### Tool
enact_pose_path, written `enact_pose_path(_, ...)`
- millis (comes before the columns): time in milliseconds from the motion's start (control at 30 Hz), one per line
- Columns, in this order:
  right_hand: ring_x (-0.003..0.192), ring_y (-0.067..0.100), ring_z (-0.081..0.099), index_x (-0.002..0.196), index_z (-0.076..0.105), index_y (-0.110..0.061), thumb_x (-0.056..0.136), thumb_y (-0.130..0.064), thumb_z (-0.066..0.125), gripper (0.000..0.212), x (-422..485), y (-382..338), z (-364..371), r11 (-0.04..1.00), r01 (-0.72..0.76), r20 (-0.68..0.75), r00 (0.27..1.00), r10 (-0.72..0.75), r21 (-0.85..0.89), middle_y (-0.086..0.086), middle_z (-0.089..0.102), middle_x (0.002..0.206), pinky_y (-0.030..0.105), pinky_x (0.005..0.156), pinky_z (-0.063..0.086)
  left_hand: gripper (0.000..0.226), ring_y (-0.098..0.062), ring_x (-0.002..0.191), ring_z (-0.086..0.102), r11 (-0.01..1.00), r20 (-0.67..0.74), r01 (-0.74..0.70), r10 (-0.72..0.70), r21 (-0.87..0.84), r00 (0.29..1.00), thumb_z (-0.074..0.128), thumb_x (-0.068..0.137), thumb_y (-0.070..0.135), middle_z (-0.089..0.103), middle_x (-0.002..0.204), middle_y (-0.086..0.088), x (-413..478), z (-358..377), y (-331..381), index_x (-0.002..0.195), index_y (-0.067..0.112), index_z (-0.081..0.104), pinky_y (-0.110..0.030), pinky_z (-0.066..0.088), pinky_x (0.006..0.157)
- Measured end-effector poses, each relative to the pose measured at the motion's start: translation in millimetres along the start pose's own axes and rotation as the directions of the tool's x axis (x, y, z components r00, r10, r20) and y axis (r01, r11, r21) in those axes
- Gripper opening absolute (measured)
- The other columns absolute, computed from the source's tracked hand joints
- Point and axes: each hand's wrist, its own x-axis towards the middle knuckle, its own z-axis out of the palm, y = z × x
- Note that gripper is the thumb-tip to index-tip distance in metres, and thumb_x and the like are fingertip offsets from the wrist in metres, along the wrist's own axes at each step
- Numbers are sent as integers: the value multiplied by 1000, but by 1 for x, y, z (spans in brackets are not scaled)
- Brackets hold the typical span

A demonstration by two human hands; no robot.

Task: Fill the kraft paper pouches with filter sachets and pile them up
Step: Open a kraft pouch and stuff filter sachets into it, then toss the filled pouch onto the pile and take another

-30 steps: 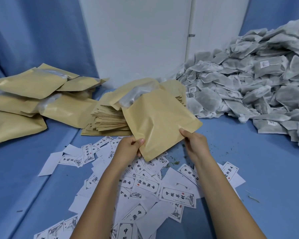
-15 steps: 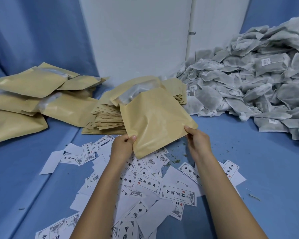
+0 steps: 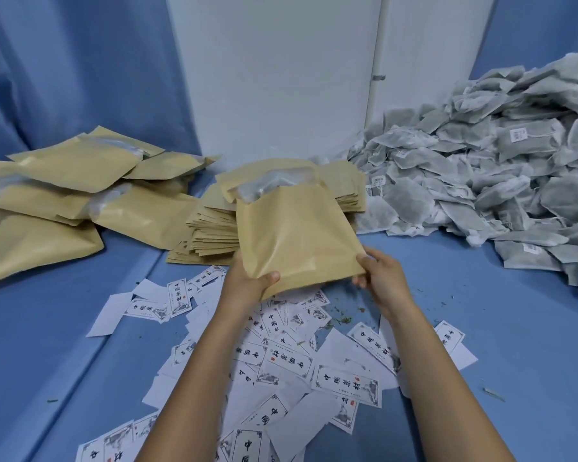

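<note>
Kraft paper pouch (image 3: 297, 238) was held in front of the flat pouch stack (image 3: 207, 235), left hand (image 3: 247, 285) and right hand (image 3: 384, 281) each gripping a lower corner.

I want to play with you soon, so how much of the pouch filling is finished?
Done: a pile of puffy filled kraft pouches lies on the left. In hand: the left hand and right hand both hold one kraft pouch by its near edge. Left: a tall stack of flat empty pouches behind it and a big heap of filter sachets on the right, so plenty remains.
</note>
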Motion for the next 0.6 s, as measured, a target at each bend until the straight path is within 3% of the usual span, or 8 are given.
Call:
enact_pose_path(100,37,12,38,126,60,-8,99,-2,41,34,-4,-11,14,999,21,-55,998,-23,-37,5,49,47,20,39,32,69,-16,112,53,1000,29,-14,14,13,999,73,82,4,57,117,7,5,-12,13,139,23,39,-33,42,96)
enact_pose_path(233,35,8,43,133,54,-6,100,1,39,37,-5,-35,53,999,22,-25,999,-21,38,12,58,69,17,35,33,68,-22,120,52,998,38,58,-57,-23,998,71,82,0,59,128,-1,21,-51,31,139,20,39,-43,38,108)
enact_pose_path(300,32,7,44,135,51,-5,100,2,39,38,-9,-41,77,999,11,18,1000,-12,50,14,60,81,16,33,32,67,-21,120,53,997,43,73,-73,-8,996,69,84,0,58,130,-4,24,-78,35,140,19,39,-40,37,109)
enact_pose_path(433,36,5,36,133,52,-5,98,4,38,39,-17,-33,125,992,-122,104,988,117,35,4,53,74,14,33,27,69,-22,120,51,988,57,137,-134,-65,989,64,86,-5,54,130,-5,14,-139,26,143,19,33,-37,38,108)
enact_pose_path(533,35,3,34,134,51,-3,98,7,33,41,-22,-27,174,971,-217,207,959,194,98,2,49,74,15,32,24,65,-29,116,55,933,65,185,-173,-308,983,57,88,-13,53,132,-11,5,-183,22,141,19,37,-37,50,97)
enact_pose_path(600,50,7,53,134,49,1,100,4,33,38,-23,-43,218,928,-230,303,943,138,293,7,58,87,15,37,39,58,-33,112,58,810,-5,85,-109,-581,994,47,91,-15,51,133,-17,13,-210,35,141,11,38,-32,58,81)
